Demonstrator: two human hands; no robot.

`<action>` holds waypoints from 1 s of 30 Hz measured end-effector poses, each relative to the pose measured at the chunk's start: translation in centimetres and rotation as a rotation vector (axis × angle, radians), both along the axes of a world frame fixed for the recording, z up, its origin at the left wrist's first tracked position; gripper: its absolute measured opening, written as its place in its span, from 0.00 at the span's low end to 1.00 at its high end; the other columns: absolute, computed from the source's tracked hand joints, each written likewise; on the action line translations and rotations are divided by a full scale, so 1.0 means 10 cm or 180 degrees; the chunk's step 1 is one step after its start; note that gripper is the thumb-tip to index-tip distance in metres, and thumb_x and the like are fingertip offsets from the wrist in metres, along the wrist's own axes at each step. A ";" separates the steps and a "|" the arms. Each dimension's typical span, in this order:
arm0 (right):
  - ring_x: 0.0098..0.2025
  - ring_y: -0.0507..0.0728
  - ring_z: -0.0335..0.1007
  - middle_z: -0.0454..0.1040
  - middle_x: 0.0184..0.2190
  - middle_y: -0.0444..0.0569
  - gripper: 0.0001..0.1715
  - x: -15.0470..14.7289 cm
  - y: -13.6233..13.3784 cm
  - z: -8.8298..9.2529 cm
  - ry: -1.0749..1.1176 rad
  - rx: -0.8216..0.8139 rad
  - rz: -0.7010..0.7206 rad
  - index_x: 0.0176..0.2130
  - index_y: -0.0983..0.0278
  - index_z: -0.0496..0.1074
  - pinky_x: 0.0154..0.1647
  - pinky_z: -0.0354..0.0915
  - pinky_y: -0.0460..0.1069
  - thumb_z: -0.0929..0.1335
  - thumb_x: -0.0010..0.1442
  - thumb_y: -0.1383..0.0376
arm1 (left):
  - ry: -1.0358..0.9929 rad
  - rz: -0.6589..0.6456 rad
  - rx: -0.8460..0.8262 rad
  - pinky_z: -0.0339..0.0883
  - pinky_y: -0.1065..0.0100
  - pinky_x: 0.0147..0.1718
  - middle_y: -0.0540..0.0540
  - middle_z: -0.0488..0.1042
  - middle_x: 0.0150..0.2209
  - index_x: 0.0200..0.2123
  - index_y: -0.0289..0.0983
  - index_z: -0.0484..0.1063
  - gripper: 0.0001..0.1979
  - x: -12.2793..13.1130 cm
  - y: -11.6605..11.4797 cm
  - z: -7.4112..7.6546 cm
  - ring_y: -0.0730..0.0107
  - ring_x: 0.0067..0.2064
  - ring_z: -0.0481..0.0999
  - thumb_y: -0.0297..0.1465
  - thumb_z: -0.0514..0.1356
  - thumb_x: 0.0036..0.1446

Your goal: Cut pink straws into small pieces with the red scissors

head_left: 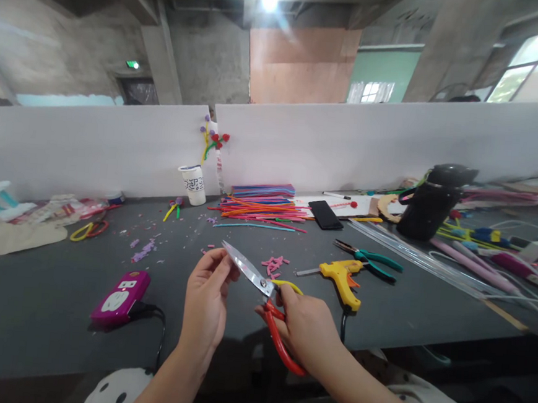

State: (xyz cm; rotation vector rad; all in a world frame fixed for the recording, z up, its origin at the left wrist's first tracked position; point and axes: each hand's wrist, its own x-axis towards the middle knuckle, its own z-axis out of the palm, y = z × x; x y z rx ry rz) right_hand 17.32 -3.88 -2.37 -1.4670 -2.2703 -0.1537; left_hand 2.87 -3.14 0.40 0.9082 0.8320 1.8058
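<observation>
My right hand (pixel 308 329) is wrapped round the handles of a pair of scissors (pixel 249 268), one handle red and the other yellow. The blades point up and to the left and look nearly closed. At their tips is my left hand (pixel 210 290), with thumb and fingers pinched together. Whatever it holds is hidden or too small to make out. Just beyond the scissors lie short pink cut pieces (pixel 274 265) on the dark table. Purple fuzzy bits (pixel 144 250) are scattered to the left of my left hand.
A yellow glue gun (pixel 342 278) and green-handled pliers (pixel 376 259) lie to the right. Behind are pipe cleaners (pixel 259 208), a phone (pixel 325 215), a paper cup (pixel 192 185) and a black flask (pixel 429 205). A magenta power box (pixel 121 298) with a cable sits left.
</observation>
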 end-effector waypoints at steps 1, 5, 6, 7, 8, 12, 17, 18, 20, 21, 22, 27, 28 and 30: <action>0.21 0.56 0.68 0.71 0.19 0.47 0.21 0.00 0.00 0.00 -0.0019 0.0000 -0.0013 0.29 0.65 0.63 0.20 0.49 0.46 0.56 0.56 0.50 | 0.0001 -0.0006 0.0003 0.60 0.76 0.29 0.52 0.69 0.26 0.28 0.36 0.70 0.03 0.00 0.00 0.00 0.79 0.28 0.66 0.28 0.58 0.47; 0.20 0.57 0.67 0.70 0.18 0.48 0.20 0.01 0.00 0.01 0.0114 -0.0105 -0.0048 0.28 0.65 0.63 0.19 0.49 0.46 0.58 0.55 0.51 | 0.0033 -0.0015 0.0022 0.60 0.76 0.30 0.52 0.69 0.27 0.29 0.36 0.70 0.03 -0.01 0.00 0.01 0.79 0.28 0.66 0.28 0.58 0.48; 0.20 0.56 0.67 0.69 0.18 0.47 0.19 0.02 0.01 0.02 0.0284 -0.0187 -0.0040 0.28 0.64 0.63 0.19 0.49 0.46 0.59 0.54 0.52 | 0.0032 -0.0030 0.0015 0.60 0.76 0.30 0.52 0.69 0.26 0.28 0.36 0.70 0.03 -0.01 0.00 0.02 0.80 0.28 0.66 0.28 0.58 0.48; 0.20 0.56 0.66 0.69 0.17 0.46 0.18 0.03 0.02 0.03 0.0545 -0.0307 -0.0003 0.27 0.64 0.63 0.18 0.49 0.45 0.60 0.54 0.52 | 0.0029 -0.0067 -0.0011 0.59 0.77 0.29 0.52 0.69 0.26 0.28 0.36 0.70 0.03 -0.01 -0.01 0.02 0.80 0.28 0.66 0.28 0.58 0.48; 0.20 0.54 0.65 0.68 0.17 0.45 0.17 0.04 0.04 0.05 0.0893 -0.0443 0.0064 0.26 0.63 0.62 0.18 0.50 0.45 0.60 0.53 0.53 | 0.0030 -0.0152 -0.0072 0.59 0.77 0.29 0.52 0.68 0.25 0.28 0.36 0.70 0.03 -0.01 -0.01 0.03 0.80 0.27 0.65 0.28 0.58 0.48; 0.14 0.49 0.58 0.61 0.12 0.38 0.11 0.09 0.11 0.16 0.2573 -0.1230 0.0333 0.24 0.62 0.60 0.16 0.53 0.43 0.61 0.51 0.58 | 0.0224 -0.0965 -0.0621 0.58 0.77 0.25 0.51 0.68 0.22 0.25 0.34 0.69 0.03 0.06 -0.05 0.04 0.80 0.23 0.64 0.29 0.59 0.46; 0.08 0.48 0.52 0.52 0.05 0.32 0.09 0.13 0.13 0.31 0.3613 -0.2176 0.0589 0.26 0.63 0.60 0.13 0.56 0.43 0.62 0.49 0.59 | 0.0393 -0.1980 -0.1126 0.57 0.78 0.23 0.50 0.68 0.21 0.25 0.33 0.69 0.05 0.19 -0.12 -0.02 0.81 0.22 0.64 0.30 0.59 0.46; 0.08 0.47 0.52 0.52 0.05 0.32 0.09 0.14 0.13 0.33 0.3623 -0.2259 0.0650 0.25 0.63 0.61 0.13 0.56 0.43 0.62 0.48 0.59 | 0.0404 -0.2067 -0.1181 0.57 0.78 0.23 0.50 0.68 0.21 0.24 0.33 0.69 0.05 0.21 -0.13 -0.03 0.81 0.21 0.64 0.30 0.59 0.46; 0.07 0.46 0.51 0.53 0.05 0.32 0.07 0.15 0.13 0.34 0.3551 -0.2404 0.0619 0.24 0.63 0.61 0.11 0.55 0.42 0.62 0.47 0.61 | 0.0449 -0.2171 -0.1249 0.57 0.77 0.23 0.49 0.67 0.21 0.24 0.33 0.70 0.05 0.23 -0.13 -0.06 0.81 0.21 0.64 0.30 0.59 0.46; 0.07 0.46 0.51 0.54 0.05 0.32 0.07 0.15 0.13 0.34 0.3484 -0.2457 0.0554 0.24 0.63 0.61 0.10 0.53 0.41 0.62 0.47 0.62 | 0.0488 -0.2197 -0.1245 0.57 0.77 0.23 0.49 0.67 0.21 0.24 0.33 0.70 0.05 0.23 -0.13 -0.06 0.80 0.21 0.64 0.30 0.59 0.45; 0.07 0.45 0.50 0.55 0.06 0.32 0.06 0.15 0.13 0.34 0.3415 -0.2486 0.0505 0.23 0.63 0.60 0.09 0.51 0.40 0.61 0.47 0.63 | 0.0545 -0.2196 -0.1213 0.57 0.76 0.23 0.49 0.68 0.21 0.24 0.33 0.70 0.05 0.23 -0.13 -0.07 0.79 0.21 0.64 0.30 0.59 0.45; 0.10 0.44 0.53 0.56 0.10 0.33 0.04 0.18 0.13 0.30 0.3194 -0.2367 0.0715 0.23 0.63 0.59 0.09 0.49 0.39 0.61 0.47 0.66 | 0.1162 -0.1667 -0.0938 0.59 0.73 0.25 0.48 0.69 0.22 0.26 0.33 0.71 0.05 0.20 -0.08 -0.11 0.75 0.24 0.66 0.30 0.59 0.44; 0.11 0.44 0.54 0.57 0.11 0.33 0.03 0.18 0.13 0.29 0.3144 -0.2299 0.0731 0.23 0.63 0.59 0.10 0.49 0.39 0.61 0.47 0.66 | 0.1276 -0.1582 -0.0899 0.59 0.73 0.25 0.48 0.69 0.21 0.26 0.33 0.71 0.05 0.20 -0.07 -0.11 0.75 0.24 0.66 0.30 0.60 0.44; 0.12 0.44 0.54 0.58 0.13 0.34 0.03 0.18 0.14 0.25 0.3040 -0.2116 0.0693 0.23 0.63 0.59 0.11 0.49 0.39 0.61 0.46 0.67 | 0.1428 -0.1527 -0.0842 0.58 0.72 0.24 0.49 0.69 0.20 0.25 0.33 0.71 0.04 0.20 -0.06 -0.11 0.75 0.22 0.65 0.29 0.59 0.43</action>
